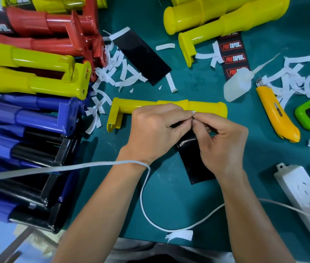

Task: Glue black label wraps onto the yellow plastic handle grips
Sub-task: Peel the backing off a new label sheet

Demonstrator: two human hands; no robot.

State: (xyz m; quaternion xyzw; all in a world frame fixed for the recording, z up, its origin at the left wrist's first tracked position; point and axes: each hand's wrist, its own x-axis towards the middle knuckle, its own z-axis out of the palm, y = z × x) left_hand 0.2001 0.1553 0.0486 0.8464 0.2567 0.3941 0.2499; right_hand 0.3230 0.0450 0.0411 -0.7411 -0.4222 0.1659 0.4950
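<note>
The left hand point(154, 133) and right hand point(220, 145) meet tip to tip, their fingers point(180, 115) curled and pinching the top edge of a black label point(194, 160), where a white sliver shows (too small to tell what it is). The label's lower end lies on the green counter point(169, 196), toward the person. Just beyond the hands a yellow grip point(207, 108) lies crosswise. To the right sit a glue bottle point(235, 88), a knife point(275, 112) and printed labels point(233, 54), amid white paper strips point(116, 71)
</note>
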